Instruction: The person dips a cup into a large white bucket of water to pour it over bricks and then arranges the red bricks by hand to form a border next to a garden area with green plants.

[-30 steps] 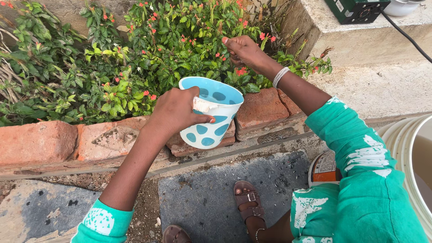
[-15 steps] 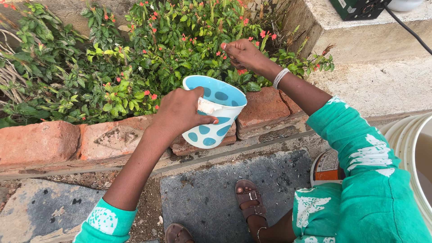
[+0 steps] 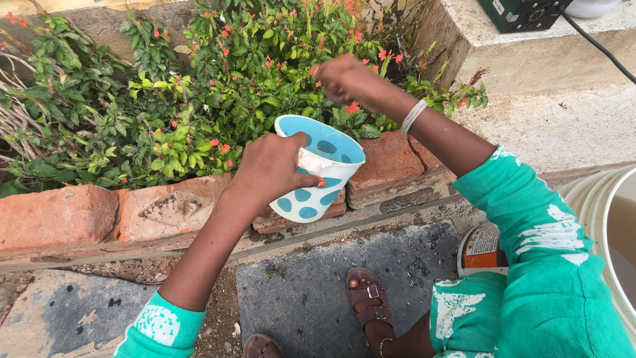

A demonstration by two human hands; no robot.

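Right hand now blurred, shifted left

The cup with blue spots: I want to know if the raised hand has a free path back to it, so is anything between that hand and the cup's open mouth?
Nothing visible does. The right hand hangs over the flowering plants, just beyond the cup, whose mouth faces it. The left hand grips the cup's near side only.

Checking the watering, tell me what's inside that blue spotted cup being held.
The white plastic cup with blue spots, gripped by the left hand, shows only its blue inner wall with darker spots. The tilt and rim hide its bottom, so any contents cannot be seen.
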